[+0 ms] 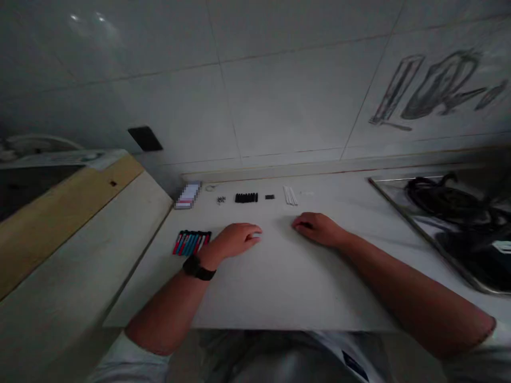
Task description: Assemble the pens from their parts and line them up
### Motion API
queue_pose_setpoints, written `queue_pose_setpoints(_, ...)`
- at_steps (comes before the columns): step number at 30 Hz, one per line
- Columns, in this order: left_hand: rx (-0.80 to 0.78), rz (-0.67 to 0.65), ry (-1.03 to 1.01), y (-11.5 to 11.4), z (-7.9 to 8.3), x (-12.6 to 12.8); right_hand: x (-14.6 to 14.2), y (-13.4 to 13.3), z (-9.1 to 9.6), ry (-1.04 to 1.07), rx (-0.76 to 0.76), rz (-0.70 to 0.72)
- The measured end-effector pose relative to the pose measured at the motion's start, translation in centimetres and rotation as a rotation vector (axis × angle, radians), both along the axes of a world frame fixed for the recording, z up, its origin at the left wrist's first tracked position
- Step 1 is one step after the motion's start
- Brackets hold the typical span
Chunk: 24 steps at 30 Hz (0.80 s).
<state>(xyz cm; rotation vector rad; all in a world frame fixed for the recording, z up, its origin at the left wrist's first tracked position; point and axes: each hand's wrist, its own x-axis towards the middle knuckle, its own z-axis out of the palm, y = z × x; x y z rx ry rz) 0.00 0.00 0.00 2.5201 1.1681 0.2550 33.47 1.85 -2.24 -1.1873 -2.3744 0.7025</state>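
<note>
My left hand [235,239] rests palm down on the white counter [279,276], fingers loosely curled, holding nothing; a black watch sits on its wrist. Just left of it lies a row of red, blue and black pens [191,242]. My right hand [317,229] also rests on the counter, fingers curled down, with nothing visible in it. Farther back lie a row of small black parts [246,198], a single black piece [270,197], some tiny dark bits [221,200] and thin white sticks [290,195].
A small pink-and-white box [188,196] sits at the back left corner. A steel gas stove [451,223] with black burners fills the right side. A wooden board [59,213] slopes along the left. A tiled wall stands behind.
</note>
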Motion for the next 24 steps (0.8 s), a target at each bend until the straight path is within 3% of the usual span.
queue_pose_setpoints(10, 0.012, 0.024, -0.022, 0.0, 0.5, -0.9, 0.4, 0.1, -0.3, 0.035, -0.008, -0.004)
queue_pose_setpoints(21, 0.139, 0.133, -0.004, 1.0, 3.0, -3.7, 0.3, 0.1, -0.3, 0.042, 0.011, -0.019)
queue_pose_setpoints(24, 0.175, 0.215, -0.028, 1.2, 3.7, -5.0, 0.4, 0.1, -0.3, 0.04, 0.012, -0.021)
